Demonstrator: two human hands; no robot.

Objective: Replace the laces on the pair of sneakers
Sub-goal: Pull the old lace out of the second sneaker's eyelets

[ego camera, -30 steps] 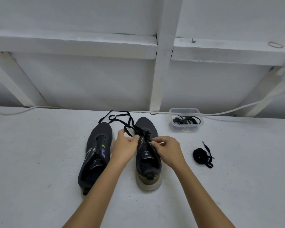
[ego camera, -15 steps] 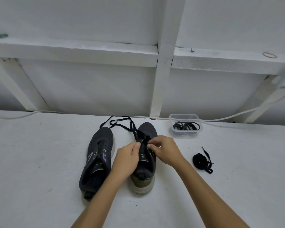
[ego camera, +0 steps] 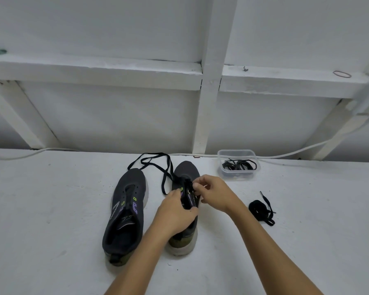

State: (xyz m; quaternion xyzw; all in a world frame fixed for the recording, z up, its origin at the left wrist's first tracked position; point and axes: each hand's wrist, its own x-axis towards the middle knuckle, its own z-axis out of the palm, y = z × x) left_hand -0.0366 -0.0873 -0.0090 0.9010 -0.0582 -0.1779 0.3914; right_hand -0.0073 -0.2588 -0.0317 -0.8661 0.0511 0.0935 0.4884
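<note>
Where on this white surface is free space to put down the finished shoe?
Free: the wide patch left of the unlaced sneaker, and the near-right area in front of the coiled lace. Crowded: between the laced sneaker and the plastic box, and behind the shoes, where loose lace lies.

No text can be read; purple markings on the left sneaker (ego camera: 126, 211) may be a logo, too blurred to tell.

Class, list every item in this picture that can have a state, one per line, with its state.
left sneaker: unlaced, flat on the table
right sneaker: partly laced
lace: loose ends trailing
left hand: gripping right sneaker
right hand: pinching lace
plastic tub: open, laces inside
bundled lace: coiled, untouched
</note>
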